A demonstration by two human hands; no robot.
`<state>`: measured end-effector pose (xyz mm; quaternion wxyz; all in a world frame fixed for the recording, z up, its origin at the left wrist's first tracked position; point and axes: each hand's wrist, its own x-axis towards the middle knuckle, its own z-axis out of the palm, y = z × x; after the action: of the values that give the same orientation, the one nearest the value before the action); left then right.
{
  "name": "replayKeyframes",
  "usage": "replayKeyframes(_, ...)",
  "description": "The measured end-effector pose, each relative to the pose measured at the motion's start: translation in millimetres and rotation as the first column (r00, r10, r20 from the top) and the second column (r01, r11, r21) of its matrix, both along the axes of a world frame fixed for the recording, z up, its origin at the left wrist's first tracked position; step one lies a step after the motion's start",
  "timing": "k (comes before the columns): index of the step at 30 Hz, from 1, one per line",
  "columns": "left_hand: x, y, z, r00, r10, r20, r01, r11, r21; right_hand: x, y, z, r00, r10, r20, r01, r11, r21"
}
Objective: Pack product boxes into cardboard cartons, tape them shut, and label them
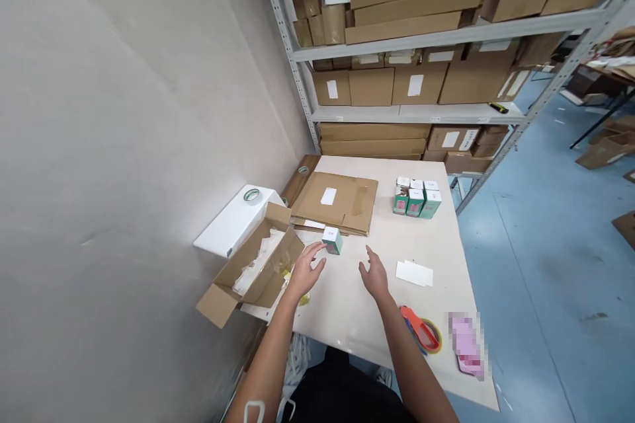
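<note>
My left hand (306, 271) is over the table with its fingers spread, right beside a small green and white box (332, 240). Its fingertips come close to the box's left side; whether they touch it I cannot tell. My right hand (373, 272) hovers over the middle of the table, fingers apart, holding nothing. To its right lies a white paper piece (415, 273). Farther back stands a group of several similar green and white boxes (417, 198), and one at the front left looks open at the top.
Flattened cardboard (342, 201) lies at the back left. An open carton (258, 264) with white contents stands at the left edge. A red tape dispenser (421, 329) and a blurred pink item (466, 344) lie front right. Shelves (407, 112) of cartons stand behind.
</note>
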<state>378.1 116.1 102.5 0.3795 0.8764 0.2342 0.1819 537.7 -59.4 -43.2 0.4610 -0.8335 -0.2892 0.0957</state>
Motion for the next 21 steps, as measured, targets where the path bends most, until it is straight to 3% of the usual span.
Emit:
replayKeyframes(5, -4.6, 99.0, -11.0, 0.995, 0.086, 0.042, -0.084, 0.996, -0.044, 6.6, 70.1, 14.4, 0.998, 0.033, 0.045, -0.033, 0.999, -0.006)
replayKeyframes(10, 29.0, 227.3, -36.5, 0.967, 0.22, 0.128, -0.186, 0.955, -0.233, 30.6, 139.6, 19.5, 0.996, 0.051, 0.079, -0.045, 0.996, -0.071)
replayKeyframes(15, 97.7, 334.5, -85.4, 0.963, 0.224, 0.148, -0.161, 0.924, -0.346, 73.7, 207.7, 3.9, 0.991, 0.078, 0.106, -0.066, 0.991, -0.118)
replayKeyframes(18, 129.7, 374.3, -124.0, 0.966, 0.255, -0.041, -0.253, 0.903, -0.348, 107.4, 244.9, -18.1, 0.994, 0.091, 0.062, -0.076, 0.972, -0.22)
replayKeyframes(21, 147.5, 399.6, -160.7, 0.939, 0.244, -0.242, -0.31, 0.905, -0.291, 143.6, 273.9, -44.9, 0.989, 0.144, -0.04, -0.147, 0.901, -0.408)
